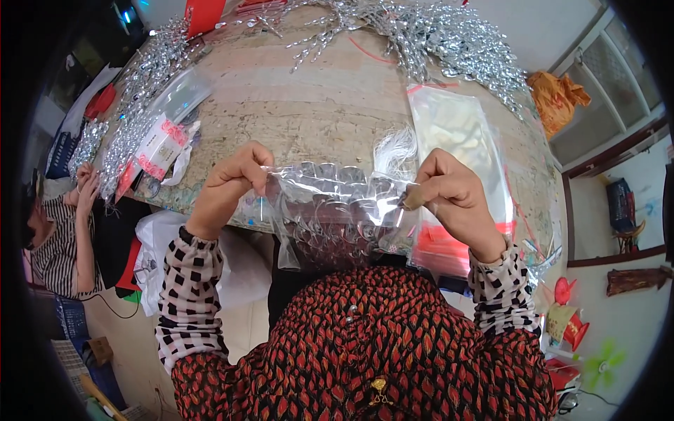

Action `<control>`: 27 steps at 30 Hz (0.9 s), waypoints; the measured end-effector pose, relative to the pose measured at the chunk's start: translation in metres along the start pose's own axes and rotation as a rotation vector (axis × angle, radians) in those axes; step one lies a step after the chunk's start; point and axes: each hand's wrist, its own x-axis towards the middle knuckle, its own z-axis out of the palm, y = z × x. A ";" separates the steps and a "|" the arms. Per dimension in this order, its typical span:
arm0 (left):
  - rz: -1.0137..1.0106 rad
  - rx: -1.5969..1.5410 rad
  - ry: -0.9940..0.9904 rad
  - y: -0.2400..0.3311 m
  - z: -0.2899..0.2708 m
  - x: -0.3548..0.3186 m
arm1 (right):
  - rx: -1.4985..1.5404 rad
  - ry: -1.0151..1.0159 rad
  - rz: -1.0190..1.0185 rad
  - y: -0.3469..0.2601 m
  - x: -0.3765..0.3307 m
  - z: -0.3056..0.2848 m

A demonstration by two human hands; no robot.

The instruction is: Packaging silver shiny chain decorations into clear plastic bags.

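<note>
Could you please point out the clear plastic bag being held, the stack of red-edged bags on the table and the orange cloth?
clear plastic bag (330, 193): head view, its middle between the hands.
stack of red-edged bags (456, 133): head view, its upper part.
orange cloth (554, 98): head view, its centre.

The left hand (228, 186) and the right hand (449, 196) each pinch one end of a plastic bag (330, 210) stretched between them at the near edge of the bench (316, 105). Behind the right hand a stack of bags (460, 140) lies on the bench, with beaded sprays (435, 35) along its far edge and a small box (160, 149) to the left. Another person (63, 231) sits past the bench's left edge.
</note>
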 end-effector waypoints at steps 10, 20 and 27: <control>-0.061 0.004 -0.093 0.004 -0.014 0.008 | -0.186 -0.073 -0.009 -0.015 0.006 0.001; -0.028 -0.085 -0.146 -0.007 0.018 0.027 | -0.091 0.131 -0.022 0.023 -0.031 0.012; -0.294 -0.321 0.070 -0.015 0.049 0.023 | 0.309 0.047 0.384 0.022 -0.032 0.015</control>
